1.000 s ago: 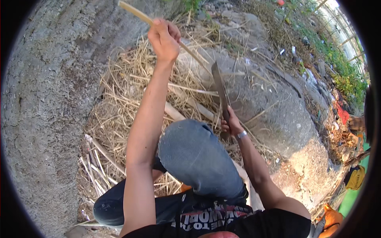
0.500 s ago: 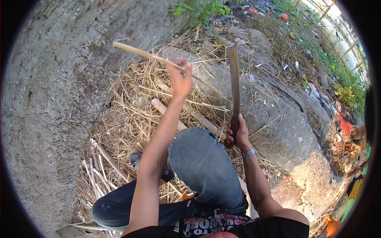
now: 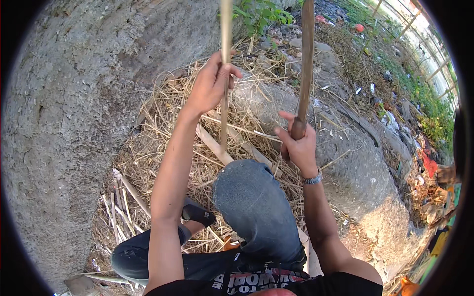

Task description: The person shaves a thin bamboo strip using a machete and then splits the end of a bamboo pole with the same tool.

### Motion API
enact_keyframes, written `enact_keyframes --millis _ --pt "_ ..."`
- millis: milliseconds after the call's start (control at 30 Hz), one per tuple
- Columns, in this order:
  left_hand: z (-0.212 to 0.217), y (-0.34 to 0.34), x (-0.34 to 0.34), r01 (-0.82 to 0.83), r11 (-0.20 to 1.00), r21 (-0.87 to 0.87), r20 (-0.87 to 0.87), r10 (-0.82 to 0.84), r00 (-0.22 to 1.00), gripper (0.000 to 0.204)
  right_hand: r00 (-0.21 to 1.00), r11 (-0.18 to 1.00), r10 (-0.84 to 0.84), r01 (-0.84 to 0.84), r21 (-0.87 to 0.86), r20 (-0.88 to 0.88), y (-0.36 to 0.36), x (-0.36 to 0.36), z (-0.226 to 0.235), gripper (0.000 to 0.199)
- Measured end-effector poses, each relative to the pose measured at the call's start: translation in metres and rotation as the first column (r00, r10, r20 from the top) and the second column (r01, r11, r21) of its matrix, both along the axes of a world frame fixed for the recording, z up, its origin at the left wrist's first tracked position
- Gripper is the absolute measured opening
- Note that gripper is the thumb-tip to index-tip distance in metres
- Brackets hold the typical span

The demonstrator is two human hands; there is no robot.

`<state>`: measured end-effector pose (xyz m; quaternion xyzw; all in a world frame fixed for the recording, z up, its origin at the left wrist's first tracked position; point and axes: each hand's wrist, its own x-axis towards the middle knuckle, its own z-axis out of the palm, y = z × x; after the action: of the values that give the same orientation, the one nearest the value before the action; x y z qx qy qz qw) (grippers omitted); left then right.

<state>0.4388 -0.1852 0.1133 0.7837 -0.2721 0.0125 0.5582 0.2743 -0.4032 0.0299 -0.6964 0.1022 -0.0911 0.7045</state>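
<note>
My left hand (image 3: 210, 86) is closed around a pale, thin wooden stick (image 3: 225, 34), which stands roughly upright in the picture and is blurred toward its ends. In my right hand (image 3: 302, 150) is the dark handle of a machete (image 3: 306, 59). Its long brown blade points away from me, seen nearly edge-on, with the tip at or past the upper rim. Stick and blade are apart. Beneath my hands, pale pole pieces (image 3: 213, 144) lie on a heap of dry shavings (image 3: 163, 133), just beyond my bent knee (image 3: 252, 207).
A rough grey rock face (image 3: 69, 123) rises close on the left. To the right lies a large stone (image 3: 365, 167). Several thin pale strips (image 3: 118, 209) rest at the lower left. Green leaves (image 3: 261, 15), scattered litter (image 3: 390, 118) and a fence (image 3: 439, 71) are farther off.
The stick has swung from a slant to upright, and my left hand has shifted slightly left. My right hand has risen with the machete, whose blade now reaches the upper rim.
</note>
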Motion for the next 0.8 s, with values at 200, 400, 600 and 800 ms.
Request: enact_keyframes --millis 200,400,600,800 --pt "-0.015 -0.009 -0.041 0.321 0.924 0.208 -0.106 -0.305 0.946 0.031 0.982 0.981 -0.144 0.126 0.145 0.125 0.037 0.053 0.038 0.031" --pt "-0.045 0.015 -0.080 -0.176 0.961 0.212 0.386 0.083 0.919 0.029 0.918 0.824 -0.388 0.308 0.475 0.077 0.035 0.077 0.002 0.027" --pt "-0.078 0.103 -0.152 -0.723 0.456 -0.519 0.454 0.864 0.218 0.053 0.896 0.599 -0.428 0.379 0.705 -0.117 -0.001 0.084 -0.030 0.025" --pt "-0.022 0.034 -0.135 -0.336 0.302 -0.892 -0.155 0.494 0.855 0.061 0.907 0.515 -0.323 0.407 0.755 -0.269 0.009 0.074 -0.058 0.015"
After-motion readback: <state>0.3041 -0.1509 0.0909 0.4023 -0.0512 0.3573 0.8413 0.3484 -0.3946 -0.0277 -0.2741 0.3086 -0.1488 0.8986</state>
